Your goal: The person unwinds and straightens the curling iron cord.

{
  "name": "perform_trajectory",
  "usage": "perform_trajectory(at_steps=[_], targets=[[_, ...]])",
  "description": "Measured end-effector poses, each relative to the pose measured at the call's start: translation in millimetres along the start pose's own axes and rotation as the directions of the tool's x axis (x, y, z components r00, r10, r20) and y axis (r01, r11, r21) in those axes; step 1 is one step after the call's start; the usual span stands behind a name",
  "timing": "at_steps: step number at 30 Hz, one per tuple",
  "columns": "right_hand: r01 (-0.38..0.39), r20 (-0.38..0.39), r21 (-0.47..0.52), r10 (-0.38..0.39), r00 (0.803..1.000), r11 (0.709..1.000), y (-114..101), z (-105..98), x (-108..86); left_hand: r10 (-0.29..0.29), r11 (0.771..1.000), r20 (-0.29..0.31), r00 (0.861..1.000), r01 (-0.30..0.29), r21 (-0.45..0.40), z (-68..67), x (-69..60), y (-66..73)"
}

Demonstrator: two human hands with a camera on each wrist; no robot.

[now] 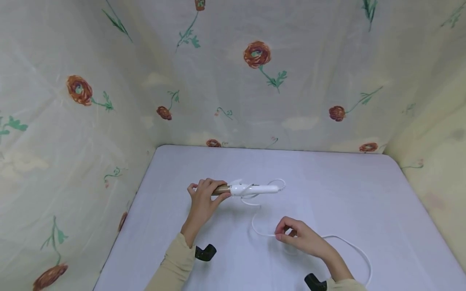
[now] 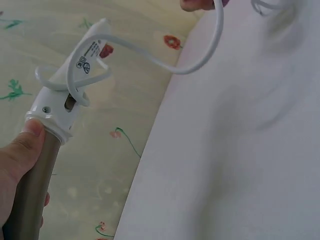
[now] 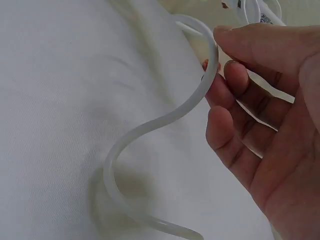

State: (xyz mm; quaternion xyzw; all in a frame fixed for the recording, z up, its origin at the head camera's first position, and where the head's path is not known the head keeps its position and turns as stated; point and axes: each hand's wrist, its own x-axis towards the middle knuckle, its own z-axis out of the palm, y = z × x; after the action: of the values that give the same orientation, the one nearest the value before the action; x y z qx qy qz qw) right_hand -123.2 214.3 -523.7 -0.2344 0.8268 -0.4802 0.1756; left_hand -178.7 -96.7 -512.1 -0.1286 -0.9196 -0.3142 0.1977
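Observation:
A curling iron (image 1: 260, 189) with a white handle and a brownish-gold barrel (image 2: 37, 180) is held above the table, its handle pointing right in the head view. My left hand (image 1: 204, 202) grips it by the barrel, thumb close to the white collar. The white cord (image 2: 145, 52) loops loosely around the handle and runs down to my right hand (image 1: 300, 236). Thumb and fingertips of that hand pinch the cord (image 3: 212, 65), as the right wrist view shows. Past the right hand, the cord curves over the table toward the front edge.
A white-covered table (image 1: 225, 165) with rounded far corners lies beneath both hands. Flower-printed cloth (image 1: 298, 101) hangs behind it and along both sides. Black wrist pieces (image 1: 206, 252) show beside both sleeves.

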Motion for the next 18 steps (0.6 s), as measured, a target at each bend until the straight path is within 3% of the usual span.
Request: perform_trajectory(at_steps=[2,5,8,10,13,18], targets=[[0.0,-0.043,0.022,0.001,0.999,1.0,0,2,2.7,0.006,1.0,0.007,1.0,-0.006,0.0,-2.2,2.3,2.5],[0.043,-0.186,0.069,-0.03,0.982,0.997,0,9,9.1,0.014,1.0,0.007,1.0,-0.014,-0.006,-4.0,4.2,5.4],[0.126,-0.368,0.132,-0.07,0.927,0.983,-1,21,18.5,0.034,0.999,-0.005,0.999,-0.034,-0.007,-4.8,6.1,8.1],[0.174,-0.448,0.153,-0.088,0.89,0.973,-3,30,26.3,0.048,0.999,-0.014,0.999,-0.048,-0.003,-4.8,7.6,9.4],[0.203,-0.497,0.153,-0.102,0.862,0.967,-9,43,35.4,0.061,0.998,-0.018,0.998,-0.061,0.002,-4.0,8.7,10.8],[0.207,-0.561,0.061,-0.139,0.816,0.976,-34,50,45.3,0.068,0.998,-0.014,0.998,-0.068,0.008,-5.5,12.4,10.9]])
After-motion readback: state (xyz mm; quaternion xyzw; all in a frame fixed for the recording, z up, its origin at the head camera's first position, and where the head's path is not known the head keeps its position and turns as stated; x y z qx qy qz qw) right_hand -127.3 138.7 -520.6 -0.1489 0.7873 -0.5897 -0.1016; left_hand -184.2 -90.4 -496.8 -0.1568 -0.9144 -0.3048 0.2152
